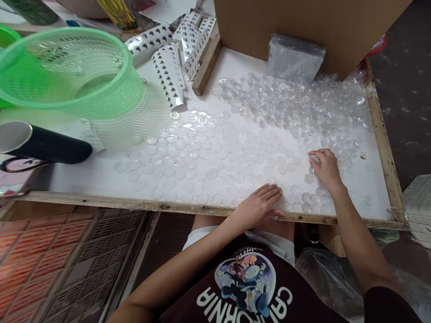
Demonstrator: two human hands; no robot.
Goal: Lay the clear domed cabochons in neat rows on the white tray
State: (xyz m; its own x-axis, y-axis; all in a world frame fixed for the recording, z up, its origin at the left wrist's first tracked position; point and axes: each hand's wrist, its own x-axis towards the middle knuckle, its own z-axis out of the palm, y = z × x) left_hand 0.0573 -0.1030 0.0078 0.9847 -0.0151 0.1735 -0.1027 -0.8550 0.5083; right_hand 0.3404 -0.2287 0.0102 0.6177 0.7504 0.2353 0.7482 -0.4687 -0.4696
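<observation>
My left hand (260, 202) lies flat at the front edge of the white tabletop, fingers stretched out over clear round discs (230, 179). Over the right part of the table is my right hand (326, 167), its fingers bent and the thumb apart from the forefinger. No disc shows between them. Just below its fingertips lies a single clear disc (308, 179). Many such discs are spread in one layer across the middle. A loose heap of clear discs (286, 101) covers the back right, beyond my right hand.
A green mesh basket (131, 85) and a dark tumbler (60, 146) stand at the left. Printed sticker sheets (168, 74) lie behind, beside a wooden block (207, 67). A plastic-wrapped stack (294, 58) leans against a cardboard panel (303, 18). Wooden strips (384, 134) edge the table.
</observation>
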